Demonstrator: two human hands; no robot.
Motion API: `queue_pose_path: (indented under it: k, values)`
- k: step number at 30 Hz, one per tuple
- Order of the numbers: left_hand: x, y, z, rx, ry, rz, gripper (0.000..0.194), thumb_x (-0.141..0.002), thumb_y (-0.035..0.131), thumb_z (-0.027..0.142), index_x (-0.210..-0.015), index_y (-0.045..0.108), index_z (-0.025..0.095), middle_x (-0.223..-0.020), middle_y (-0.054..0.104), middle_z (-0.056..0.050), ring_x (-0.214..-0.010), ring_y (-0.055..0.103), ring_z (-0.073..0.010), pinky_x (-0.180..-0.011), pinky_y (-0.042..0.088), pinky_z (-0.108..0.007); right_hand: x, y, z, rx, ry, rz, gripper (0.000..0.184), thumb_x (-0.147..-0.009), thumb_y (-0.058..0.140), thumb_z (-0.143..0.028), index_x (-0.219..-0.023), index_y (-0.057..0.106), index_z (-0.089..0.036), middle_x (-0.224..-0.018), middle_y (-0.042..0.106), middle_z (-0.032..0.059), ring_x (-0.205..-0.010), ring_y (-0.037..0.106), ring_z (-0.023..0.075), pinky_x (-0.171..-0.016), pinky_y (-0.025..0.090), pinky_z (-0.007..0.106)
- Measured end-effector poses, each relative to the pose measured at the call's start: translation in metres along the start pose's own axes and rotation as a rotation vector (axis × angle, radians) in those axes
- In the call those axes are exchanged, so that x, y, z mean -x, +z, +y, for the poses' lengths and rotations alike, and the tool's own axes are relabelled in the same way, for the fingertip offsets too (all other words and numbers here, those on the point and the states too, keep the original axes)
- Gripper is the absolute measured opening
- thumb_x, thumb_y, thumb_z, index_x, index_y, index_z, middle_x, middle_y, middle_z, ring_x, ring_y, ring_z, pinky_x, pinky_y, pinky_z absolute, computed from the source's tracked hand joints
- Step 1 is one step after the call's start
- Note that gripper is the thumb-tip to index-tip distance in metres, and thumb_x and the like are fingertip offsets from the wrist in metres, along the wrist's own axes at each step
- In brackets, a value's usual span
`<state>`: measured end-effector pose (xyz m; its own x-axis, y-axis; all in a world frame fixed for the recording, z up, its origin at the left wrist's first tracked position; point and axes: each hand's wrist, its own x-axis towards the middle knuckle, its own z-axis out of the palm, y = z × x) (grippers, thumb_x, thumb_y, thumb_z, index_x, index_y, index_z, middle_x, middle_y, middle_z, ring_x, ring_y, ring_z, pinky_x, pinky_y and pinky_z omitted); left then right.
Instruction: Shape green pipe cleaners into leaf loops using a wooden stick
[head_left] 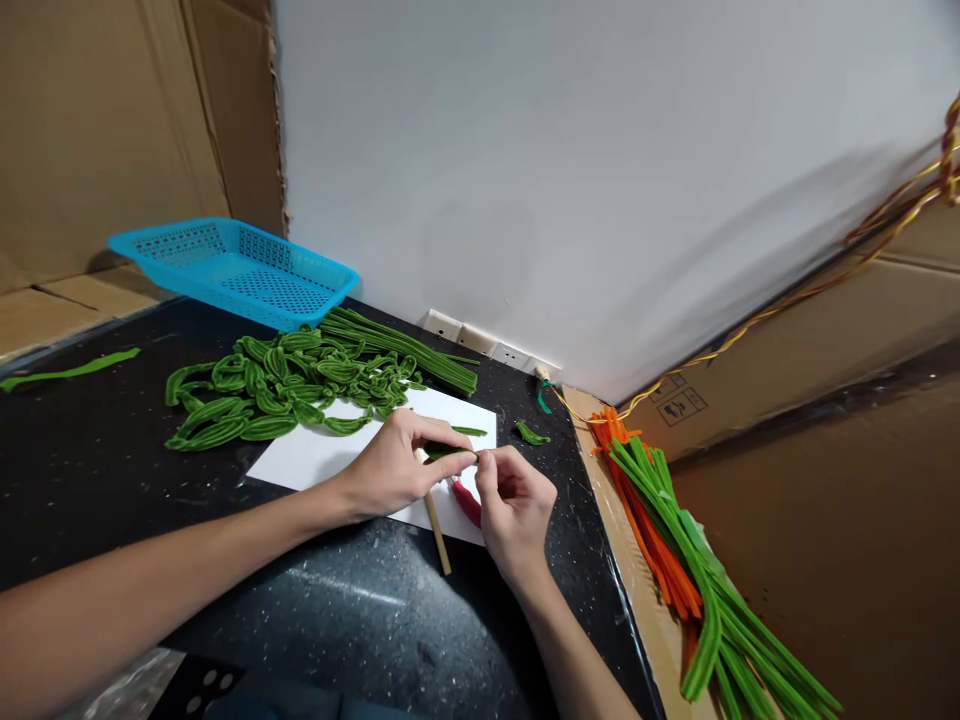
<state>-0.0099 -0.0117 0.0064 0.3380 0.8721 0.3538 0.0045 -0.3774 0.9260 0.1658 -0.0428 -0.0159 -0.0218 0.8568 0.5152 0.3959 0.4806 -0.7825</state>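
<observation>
The left hand (405, 465) and right hand (519, 500) pinch a green strip (444, 450) between them, fingertips close together, over the paper (296, 460). A stick (437, 540) and red handle (466, 503) lie beneath; green loops (274, 385) spread beyond the left hand.

Blue basket (225, 268), white sockets (478, 340), twisted yellow wire (795, 294)

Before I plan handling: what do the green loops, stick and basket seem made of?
Green loops: probably fuzzy chenille stem, soft-looking and matte, judging by velvety edges; any wire inside is hidden.
Stick: perhaps wood or bamboo, smooth, from its tan colour.
Basket: likely moulded plastic, faintly glossy, given its even blue and perforated walls.
</observation>
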Motion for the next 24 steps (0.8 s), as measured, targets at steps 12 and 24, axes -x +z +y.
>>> queue_pose_path:
  k: [12, 24]
  values:
    - [-0.004, 0.003, -0.016, 0.487, -0.411, -0.212, 0.043, -0.082, 0.082, 0.05, -0.083, 0.073, 0.008, -0.078, 0.075, -0.009, -0.05, 0.064, -0.0098, -0.045, 0.046, -0.017, -0.015, -0.014, 0.013, -0.285, 0.187, 0.01, 0.037, -0.1, 0.062, -0.047, -0.076, 0.057, -0.02, -0.058, 0.045, -0.0062, -0.048, 0.034, 0.0088, -0.047, 0.029, 0.023]
    - [0.003, 0.007, -0.007, 0.515, -0.478, -0.419, 0.036, -0.089, 0.077, 0.044, -0.078, 0.06, 0.014, -0.06, 0.065, -0.001, -0.05, 0.061, -0.0098, -0.047, 0.045, -0.017, -0.015, -0.013, 0.012, -0.446, 0.342, -0.176, 0.049, -0.089, 0.072, -0.057, -0.062, 0.059, -0.018, -0.046, 0.045, -0.0054, -0.04, 0.034, 0.007, -0.04, 0.025, 0.022]
